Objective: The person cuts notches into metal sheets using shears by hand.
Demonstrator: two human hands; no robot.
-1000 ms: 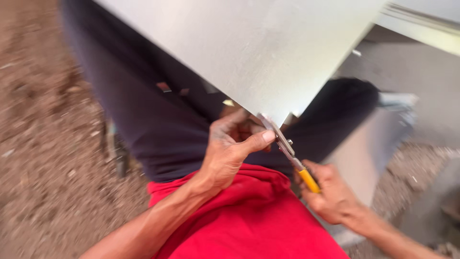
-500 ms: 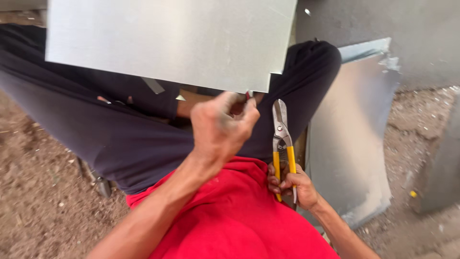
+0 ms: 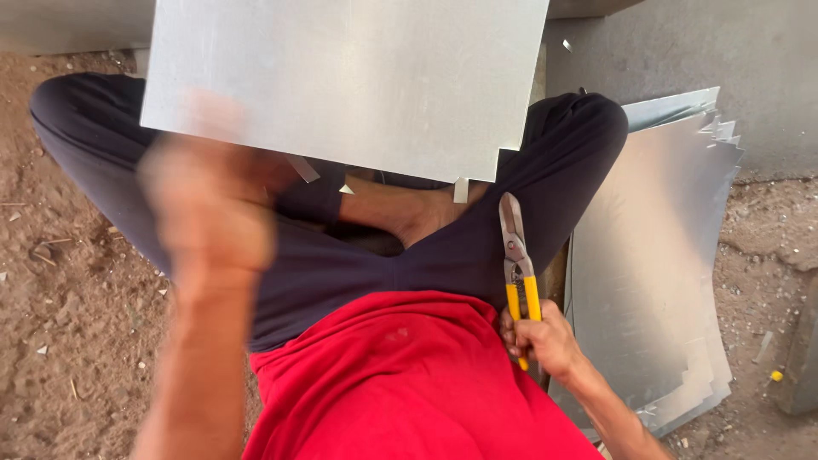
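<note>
A large grey metal sheet (image 3: 341, 85) lies across my crossed legs in dark trousers, its near edge notched with small cut tabs. My right hand (image 3: 541, 341) grips the yellow handles of tin snips (image 3: 514, 247), whose closed blades point up toward the sheet's near right corner without touching it. My left hand (image 3: 209, 213) is raised by the sheet's near left edge. It is heavily blurred by motion, so its fingers and any hold cannot be made out.
A stack of similar cut metal sheets (image 3: 656, 273) leans on the ground at my right. Bare dirt ground (image 3: 60, 324) with small scraps lies at my left. A grey concrete wall (image 3: 707, 51) stands behind.
My left hand has left the middle of the sheet's near edge and swung to the left. The snips have pulled back from the sheet, which has turned level across my legs.
</note>
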